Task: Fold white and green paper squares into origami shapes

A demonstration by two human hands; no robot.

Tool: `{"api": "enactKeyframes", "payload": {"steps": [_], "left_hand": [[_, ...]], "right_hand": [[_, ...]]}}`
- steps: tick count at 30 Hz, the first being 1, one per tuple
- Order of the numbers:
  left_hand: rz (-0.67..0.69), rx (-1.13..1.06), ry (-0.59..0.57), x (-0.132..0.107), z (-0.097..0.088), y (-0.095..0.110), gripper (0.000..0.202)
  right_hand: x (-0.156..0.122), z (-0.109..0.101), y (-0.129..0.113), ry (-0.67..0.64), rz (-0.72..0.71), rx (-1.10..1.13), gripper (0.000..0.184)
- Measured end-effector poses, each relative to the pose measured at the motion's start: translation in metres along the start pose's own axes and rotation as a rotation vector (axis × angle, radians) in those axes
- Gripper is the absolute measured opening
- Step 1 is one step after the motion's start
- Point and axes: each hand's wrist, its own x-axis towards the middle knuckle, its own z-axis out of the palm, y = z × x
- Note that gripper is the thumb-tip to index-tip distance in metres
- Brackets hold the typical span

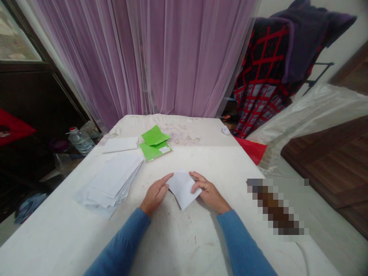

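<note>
A folded white paper point(182, 188) lies tilted like a diamond between my two hands, near the middle of the white-covered table point(184, 234). My left hand point(155, 194) grips its left edge with the fingers, and my right hand point(208, 192) presses on its right corner. To the left of my hands sits a loose stack of white envelopes point(110, 180). Farther off lie a single white envelope point(120, 145) and two green paper sheets point(154, 141), one partly over the other.
A plastic water bottle point(81, 141) stands beyond the table's left edge. A red plastic sheet point(252, 149) hangs at the far right corner, near a small white paper scrap point(225, 130). Purple curtains point(143, 57) hang behind, and a blurred patch point(273, 207) covers the right side.
</note>
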Motion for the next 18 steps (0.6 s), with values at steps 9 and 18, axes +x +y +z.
{"api": "enactKeyframes", "payload": {"steps": [9,18], "left_hand": [[-0.218,0.390,0.184,0.001,0.013,0.013,0.058],[-0.243,0.302,0.221,0.002,0.011,0.013,0.056]], "right_hand": [[0.005,0.011,0.005,0.338,0.283,0.224,0.051],[0.004,0.025,0.004,0.316,0.264,0.140,0.053]]}}
